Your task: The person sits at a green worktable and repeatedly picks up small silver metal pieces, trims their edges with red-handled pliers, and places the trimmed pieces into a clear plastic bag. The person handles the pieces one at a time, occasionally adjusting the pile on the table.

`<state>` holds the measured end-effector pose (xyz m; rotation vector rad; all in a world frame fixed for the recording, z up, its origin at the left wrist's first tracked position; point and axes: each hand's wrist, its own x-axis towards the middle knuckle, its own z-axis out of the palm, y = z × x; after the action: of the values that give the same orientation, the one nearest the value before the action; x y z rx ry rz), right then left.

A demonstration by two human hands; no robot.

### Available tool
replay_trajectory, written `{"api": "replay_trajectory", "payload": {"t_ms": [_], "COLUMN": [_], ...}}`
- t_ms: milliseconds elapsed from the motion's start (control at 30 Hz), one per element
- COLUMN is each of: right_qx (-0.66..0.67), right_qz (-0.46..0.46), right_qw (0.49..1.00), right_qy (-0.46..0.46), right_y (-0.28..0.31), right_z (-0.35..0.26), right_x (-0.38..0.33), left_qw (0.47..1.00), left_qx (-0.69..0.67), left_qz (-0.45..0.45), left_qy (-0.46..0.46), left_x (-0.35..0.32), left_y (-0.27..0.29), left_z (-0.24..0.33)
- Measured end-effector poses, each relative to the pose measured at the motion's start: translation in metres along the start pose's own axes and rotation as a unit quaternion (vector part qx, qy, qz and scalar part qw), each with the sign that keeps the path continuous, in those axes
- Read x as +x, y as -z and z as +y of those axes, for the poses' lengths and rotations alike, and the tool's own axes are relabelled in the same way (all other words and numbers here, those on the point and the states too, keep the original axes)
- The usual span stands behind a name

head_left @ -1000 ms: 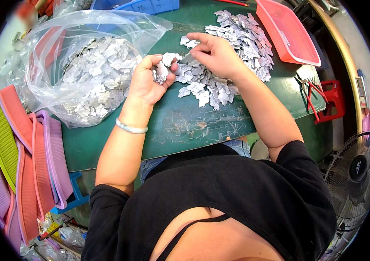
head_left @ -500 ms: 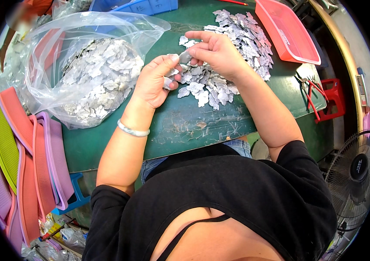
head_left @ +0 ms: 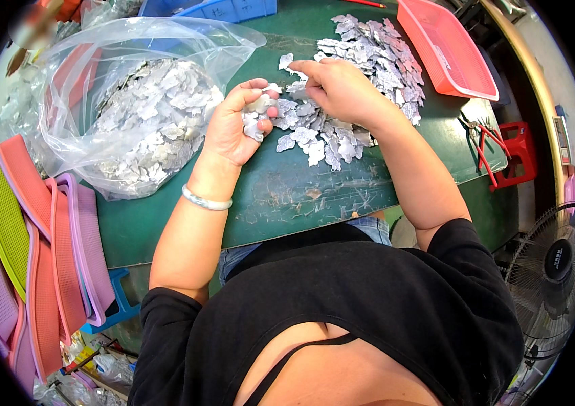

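The head view is showing several flat grey pieces (head_left: pixel 254 123) just above centre, in the left hand (head_left: pixel 229 128); they are overlapping, so their exact number is staying unclear. The four fingers and thumb of this hand are bending loosely around them, half closed, and are keeping them in the palm. One pale bracelet (head_left: pixel 207 199) is circling the left wrist.

The right hand (head_left: pixel 345 91) is hanging over one pile (head_left: pixel 389 71) of like pieces, too many to count, at the upper centre. Its index finger is extending leftward, with one single piece (head_left: pixel 285 61) lying near the tip; whether its thumb and fingers are gripping anything, I cannot tell.

One clear plastic bag (head_left: pixel 238 42) is holding a second heap (head_left: pixel 159 111) at the upper left. Both piles are resting on one green table (head_left: pixel 301 203). One pink basket (head_left: pixel 446 57) is standing at the upper right, one blue crate (head_left: pixel 233 9) is sitting at the top edge, and red-handled pliers (head_left: pixel 483 150) are lying right of centre. One green basket (head_left: pixel 4 216) is leaning among several purple and pink ones at the left; one fan (head_left: pixel 557 262) is standing at the lower right.
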<state>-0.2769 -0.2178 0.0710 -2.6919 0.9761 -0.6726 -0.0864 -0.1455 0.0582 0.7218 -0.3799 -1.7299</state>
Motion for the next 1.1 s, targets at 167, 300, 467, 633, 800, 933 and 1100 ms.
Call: {"api": "replay_trajectory", "payload": {"t_ms": [167,300,467,633,800,933,1100], "right_qx": [0.282,0.405,0.205,0.02,-0.02,-0.041,-0.014], "right_qz": [-0.018,-0.027,0.041,-0.003,0.003,0.014,0.046], "right_qw": [0.952,0.902,0.975,1.0,1.0,0.998,0.999], "right_qy": [-0.119,-0.149,-0.068,-0.006,-0.011,-0.035,-0.003], "right_y": [0.009,0.014,-0.003,-0.008,-0.009,-0.018,-0.02], "right_z": [-0.008,-0.016,0.003,0.005,-0.002,0.001,0.003], "right_x": [0.001,0.001,0.001,0.005,0.007,0.011,0.011], "left_qw": [0.995,0.981,0.988,0.999,1.0,0.998,0.996], "left_qx": [0.096,0.189,0.15,0.035,0.02,0.059,0.091], "left_qz": [0.025,0.044,0.036,0.009,0.007,0.002,0.005], "left_qy": [0.003,-0.001,-0.009,-0.023,-0.018,-0.009,-0.004], "left_x": [0.001,-0.003,-0.003,-0.001,-0.001,0.001,0.002], "left_y": [-0.001,-0.012,-0.009,-0.002,-0.001,0.001,0.001], "left_z": [-0.001,-0.004,-0.006,-0.003,-0.002,-0.003,-0.004]}}
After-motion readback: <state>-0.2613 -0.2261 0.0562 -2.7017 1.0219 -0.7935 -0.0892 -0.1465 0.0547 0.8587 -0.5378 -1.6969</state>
